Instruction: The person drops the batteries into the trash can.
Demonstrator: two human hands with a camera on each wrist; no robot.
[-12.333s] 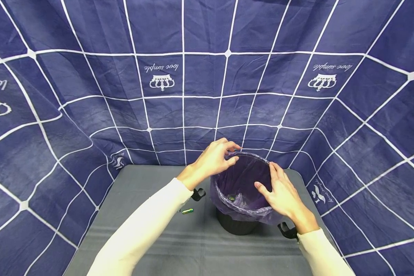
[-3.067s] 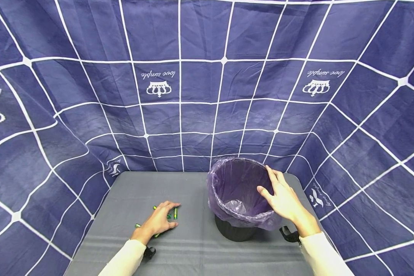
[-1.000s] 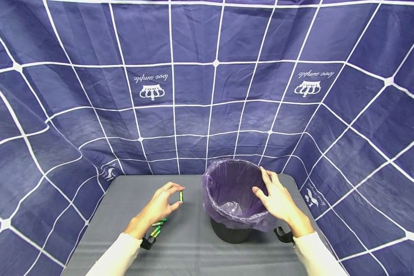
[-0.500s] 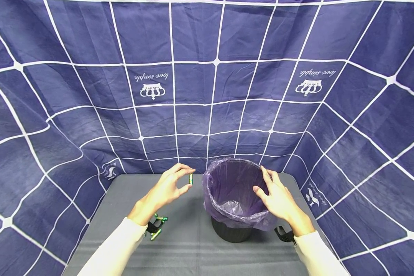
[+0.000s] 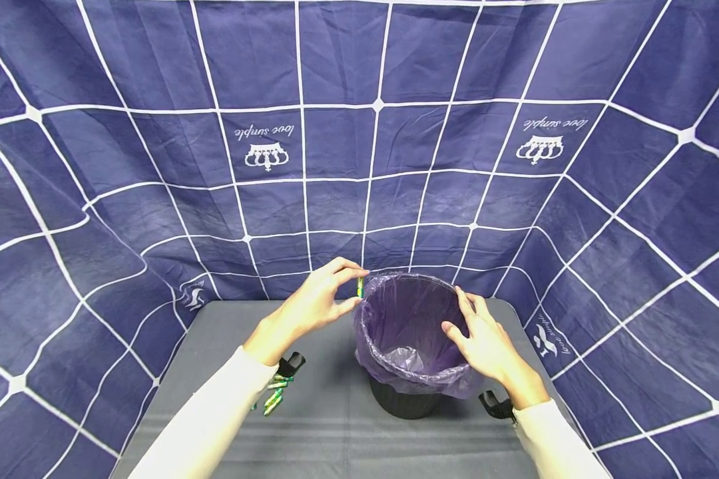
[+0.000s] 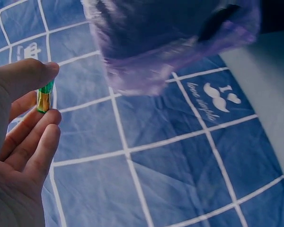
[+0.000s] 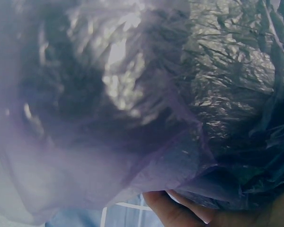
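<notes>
Hands apart. Left hand (image 5: pixel 319 297) pinches one green-and-gold battery (image 5: pixel 360 287), carried over the last second from low above the table (image 5: pixel 317 439) to just outside the lined bin (image 5: pixel 403 404), at its 10 o'clock. Right hand (image 5: pixel 488 344) unchanged, fingers extended on the rim, 2 o'clock. Loose batteries (image 5: pixel 273 403): 8 o'clock. Crossing judged nearly complete; battery not yet inside.

A shiny green-gold tube (image 5: pixel 360 287) is up in the air near an upright black bin (image 5: pixel 403 403). A crinkly purple bag (image 5: pixel 422 326) lines the bin and hangs down outside.
</notes>
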